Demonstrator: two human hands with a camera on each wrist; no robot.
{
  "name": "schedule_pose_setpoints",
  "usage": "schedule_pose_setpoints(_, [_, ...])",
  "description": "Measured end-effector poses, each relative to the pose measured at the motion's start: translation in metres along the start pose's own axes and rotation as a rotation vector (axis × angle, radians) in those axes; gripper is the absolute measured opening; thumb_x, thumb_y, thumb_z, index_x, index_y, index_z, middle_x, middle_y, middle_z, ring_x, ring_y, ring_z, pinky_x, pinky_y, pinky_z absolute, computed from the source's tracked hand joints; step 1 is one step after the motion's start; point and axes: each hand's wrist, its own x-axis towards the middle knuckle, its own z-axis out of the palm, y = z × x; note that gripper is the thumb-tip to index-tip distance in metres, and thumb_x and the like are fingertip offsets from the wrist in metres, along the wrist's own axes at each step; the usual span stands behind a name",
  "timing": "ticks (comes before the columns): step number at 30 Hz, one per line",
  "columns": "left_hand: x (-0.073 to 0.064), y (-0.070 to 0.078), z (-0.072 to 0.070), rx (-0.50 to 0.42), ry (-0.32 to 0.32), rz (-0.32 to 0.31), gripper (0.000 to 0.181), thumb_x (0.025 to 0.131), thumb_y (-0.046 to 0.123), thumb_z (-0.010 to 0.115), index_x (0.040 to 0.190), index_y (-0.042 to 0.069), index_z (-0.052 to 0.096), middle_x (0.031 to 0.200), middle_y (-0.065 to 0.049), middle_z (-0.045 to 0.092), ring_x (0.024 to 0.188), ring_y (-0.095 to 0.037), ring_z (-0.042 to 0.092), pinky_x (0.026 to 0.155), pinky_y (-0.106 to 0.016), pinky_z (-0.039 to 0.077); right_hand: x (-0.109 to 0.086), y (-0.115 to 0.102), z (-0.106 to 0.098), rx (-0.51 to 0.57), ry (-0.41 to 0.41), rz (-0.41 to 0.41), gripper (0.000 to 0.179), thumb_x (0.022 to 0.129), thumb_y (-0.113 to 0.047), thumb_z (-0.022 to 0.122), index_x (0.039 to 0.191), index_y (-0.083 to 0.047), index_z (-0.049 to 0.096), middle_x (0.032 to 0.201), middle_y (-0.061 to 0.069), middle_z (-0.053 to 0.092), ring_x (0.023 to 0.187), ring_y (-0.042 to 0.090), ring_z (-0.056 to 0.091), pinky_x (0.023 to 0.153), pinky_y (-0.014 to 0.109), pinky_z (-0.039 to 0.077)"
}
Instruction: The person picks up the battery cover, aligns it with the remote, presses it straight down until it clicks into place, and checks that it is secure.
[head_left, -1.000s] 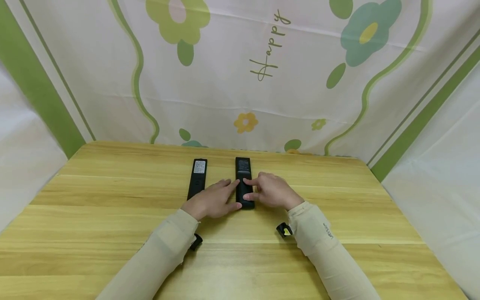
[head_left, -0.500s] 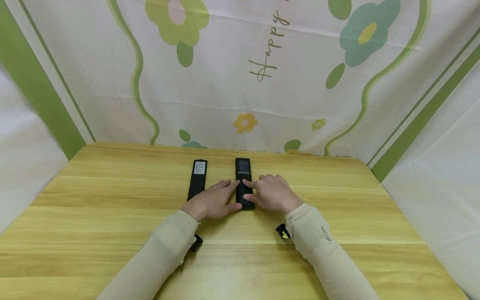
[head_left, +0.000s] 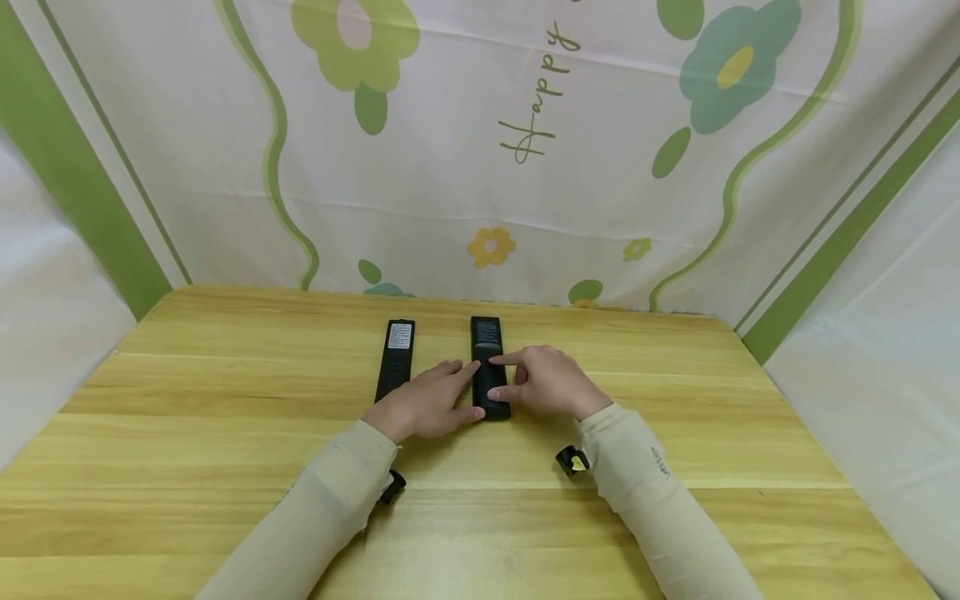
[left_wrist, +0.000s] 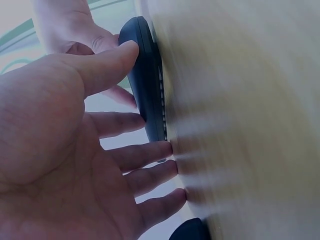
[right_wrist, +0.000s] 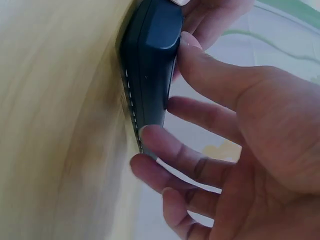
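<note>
A black remote control lies face down near the back of the table, its back upward. Along its left edge, my left hand touches it with extended thumb and forefinger. In the left wrist view, the other fingers of that hand are spread, their tips at the tabletop. My right hand presses the tips of thumb and forefinger on the remote's back. The right wrist view shows its remaining fingers loosely bent beside the remote. Small light buttons show along the underside in both wrist views.
A second black remote with a white label lies to the left, its near end hidden by my left hand. Black wrist devices show beside both sleeves. A flower-printed curtain hangs behind the wooden table.
My right hand dips slightly toward me, then returns, its forefinger now straighter on the remote. The left hand and both remotes stay in place.
</note>
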Motion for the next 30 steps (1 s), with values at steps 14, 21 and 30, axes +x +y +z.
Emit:
schedule_pose_setpoints(14, [0.002,0.006,0.002,0.028,0.083,0.082,0.061,0.099,0.035,0.068,0.151,0.009,0.049,0.141,-0.015,0.058,0.131,-0.03,0.054,0.108,-0.047,0.045,0.002,0.012,0.003,0.139,0.103,0.078,0.042,0.088,-0.035,0.081,0.126,-0.017,0.074,0.068,0.0,0.067,0.054,0.012,0.051,0.052,0.028,0.041])
schedule_pose_setpoints(21, [0.006,0.009,0.002,0.04,0.119,0.108,0.047,0.096,0.028,0.074,0.136,0.005,0.064,0.139,-0.006,0.062,0.077,-0.023,0.062,0.065,-0.031,0.049,0.003,0.009,0.005,0.191,0.121,0.173,0.04,0.085,-0.034,0.084,0.122,-0.023,0.077,0.069,0.002,0.066,0.059,0.016,0.052,0.053,0.028,0.039])
schedule_pose_setpoints(30, [0.003,0.016,0.002,0.126,0.156,0.088,0.045,0.094,0.028,0.076,0.132,0.007,0.067,0.135,-0.006,0.065,0.1,-0.024,0.069,0.073,-0.031,0.054,0.003,0.002,0.006,0.206,0.134,0.239,0.038,0.085,-0.033,0.085,0.121,-0.024,0.077,0.067,0.0,0.065,0.061,0.018,0.057,0.053,0.029,0.042])
